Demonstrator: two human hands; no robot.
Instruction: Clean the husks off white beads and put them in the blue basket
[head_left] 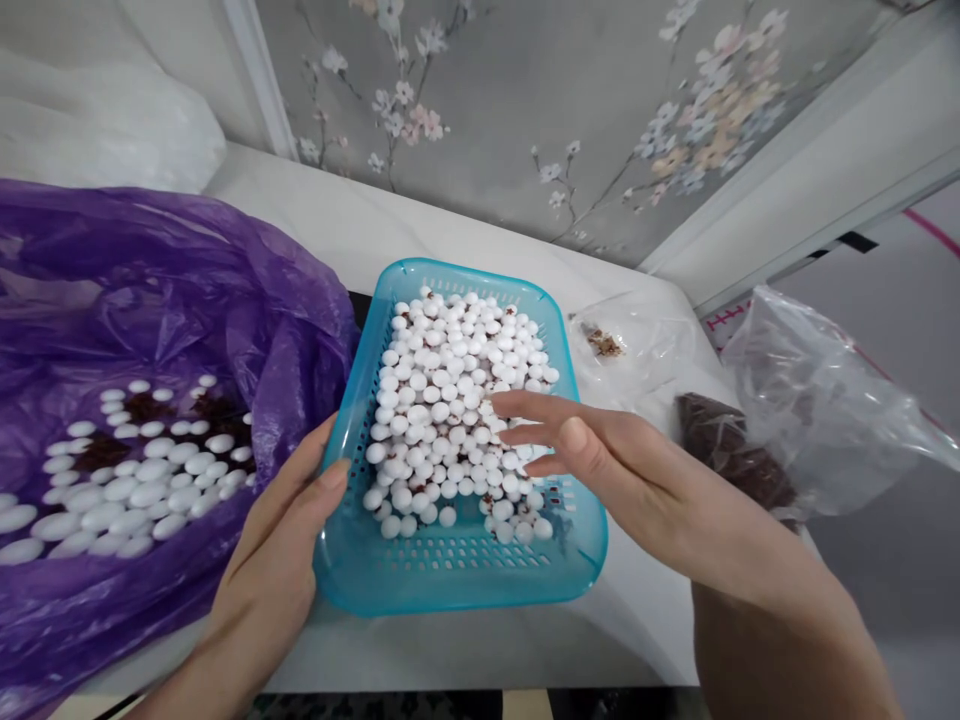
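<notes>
A translucent blue plastic basket (465, 590) with slotted walls stands in front of me, its long sides running away from me. Small white balls (450, 390) cover most of its floor, with reddish-brown bits scattered among them. My left hand (289, 520) grips the basket's left rim, thumb on top and fingers behind the wall. Over the right part of the balls, my right hand (600, 450) reaches in with its fingers apart. Its fingertips are at the balls' surface; whether they touch cannot be made out. Nothing shows in that hand.
Left of the basket, a purple plastic bag (285, 300) holds more white balls (142, 490) and brown clumps. To the right lie a clear bag (645, 330) with brownish bits and another clear bag with dark brown material (731, 455). A flowered wall panel (480, 130) bounds the white table (322, 205).
</notes>
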